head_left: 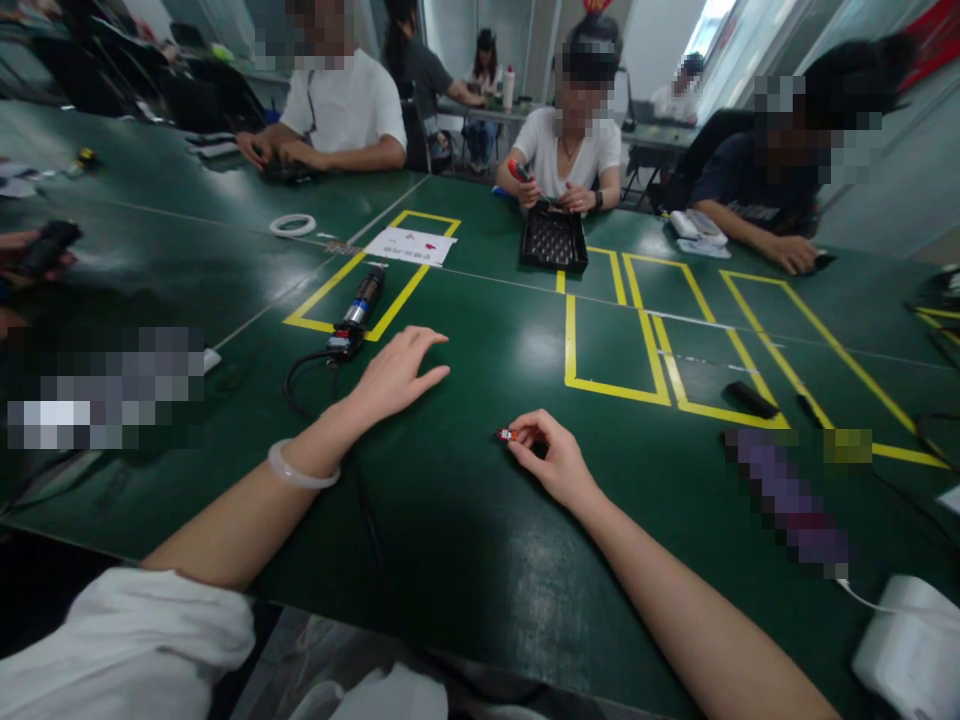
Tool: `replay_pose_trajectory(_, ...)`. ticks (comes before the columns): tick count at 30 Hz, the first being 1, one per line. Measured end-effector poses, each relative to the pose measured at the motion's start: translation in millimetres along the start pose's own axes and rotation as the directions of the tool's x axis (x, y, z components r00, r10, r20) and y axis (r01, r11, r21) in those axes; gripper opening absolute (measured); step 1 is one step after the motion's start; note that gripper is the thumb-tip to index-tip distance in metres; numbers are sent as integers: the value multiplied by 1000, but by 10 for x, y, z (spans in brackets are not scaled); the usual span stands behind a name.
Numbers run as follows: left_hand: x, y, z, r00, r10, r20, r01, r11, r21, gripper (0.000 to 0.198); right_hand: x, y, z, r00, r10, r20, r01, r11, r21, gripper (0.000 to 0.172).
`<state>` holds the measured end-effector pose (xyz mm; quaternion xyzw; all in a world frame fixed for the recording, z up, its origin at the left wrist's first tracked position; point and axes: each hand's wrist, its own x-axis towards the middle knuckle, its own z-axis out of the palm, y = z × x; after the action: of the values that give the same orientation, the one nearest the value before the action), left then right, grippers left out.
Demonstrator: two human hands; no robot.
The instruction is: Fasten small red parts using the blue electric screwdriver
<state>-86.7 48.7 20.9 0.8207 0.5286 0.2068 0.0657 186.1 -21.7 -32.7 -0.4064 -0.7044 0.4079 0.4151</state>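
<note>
My left hand [399,372] is over the green table with its fingers stretched out and nothing in them. Beyond it lies a cylindrical black and silver device [365,300] with a black cable at its near end. Pinched between the thumb and fingers of my right hand [551,452] is a small red and white piece [505,435], too small to name, just above or on the table. Its far tip points left, towards my left hand. The two hands are apart.
Yellow tape outlines [616,386] mark the green table [450,560]. A paper sheet [412,245], a tape roll [292,225] and a black tray [553,240] lie farther off. A black block [751,399] and a white charger [909,645] are at right. Co-workers sit opposite.
</note>
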Motion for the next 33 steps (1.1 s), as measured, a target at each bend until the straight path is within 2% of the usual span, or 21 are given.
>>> replay_pose_trajectory(4,23,-684,-129,966,-236,-102,255,928,271,66,0,14,8,1000,26,0,-26,1000,8,13)
replay_pose_trajectory(6,-4,-960,-196,940,-323,-113,342,882,325,73,2,14,12,999,37,-4,-37,999,24,13)
replay_pose_trajectory(8,-36,-1164,-255,920,-384,-75,386,863,327,72,9,9,17,998,55,-6,-55,998,37,14)
replay_pose_trajectory(12,-65,-1393,-313,913,-407,-9,391,872,293,63,31,1,27,995,98,-19,-96,993,69,18)
replay_pose_trajectory(17,-53,-1517,-307,907,-418,40,389,872,297,71,61,-2,31,989,149,2,-149,987,68,19)
replay_pose_trajectory(21,-64,-1490,-295,914,-402,56,367,878,308,68,106,-5,42,981,192,16,-192,977,95,22)
replay_pose_trajectory(24,-89,-1334,-269,909,-414,41,382,870,312,65,174,-7,69,971,238,22,-239,960,144,27)
replay_pose_trajectory(29,-154,-870,-166,919,-394,21,375,887,268,68,300,-16,183,955,294,47,-297,930,215,28)
replay_pose_trajectory(33,-234,-426,-44,952,-301,61,281,932,228,68,303,-22,276,967,256,-3,-248,938,241,27)
